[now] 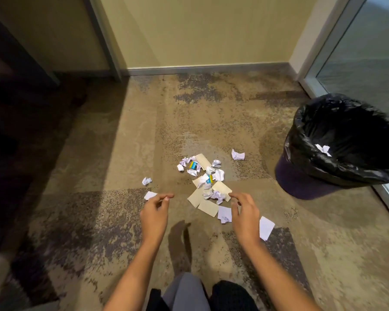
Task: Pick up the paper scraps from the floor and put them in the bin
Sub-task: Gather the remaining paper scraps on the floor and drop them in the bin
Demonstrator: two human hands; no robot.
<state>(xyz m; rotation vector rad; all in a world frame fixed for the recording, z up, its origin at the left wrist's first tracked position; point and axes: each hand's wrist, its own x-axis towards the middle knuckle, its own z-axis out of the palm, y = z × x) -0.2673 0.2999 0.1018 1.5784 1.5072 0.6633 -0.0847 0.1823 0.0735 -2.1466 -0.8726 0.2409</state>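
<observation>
- Here, a heap of paper scraps (206,182) lies on the mottled carpet (121,153), just past both hands at twelve o'clock from the person: crumpled white balls, flat tan pieces and two small blue-and-yellow wrappers (193,164) mixed in.
- The left hand (154,212) hovers at about seven o'clock from the heap, with its fingers loosely bent, its forefinger reaching forward, and nothing held in it.
- The right hand (245,212) hovers at about five o'clock from the heap, with its fingers relaxed and slightly curled. It holds nothing, and its fingertips are over the near edge of the tan pieces.
- A flat white scrap (149,195) lies just beyond the left fingertips, and a crumpled one (146,181) lies a little farther out at eleven o'clock from that hand.
- A square white scrap (224,214) sits between the two hands, close to the right thumb. A larger white sheet (266,227) lies at three o'clock from the right wrist.
- One crumpled ball (237,154) lies apart at one o'clock from the heap.
- The bin (305,185), lined with a black bag, stands at two o'clock from the heap, near a glass panel (368,52). One crumpled white scrap (323,149) is inside it.
</observation>
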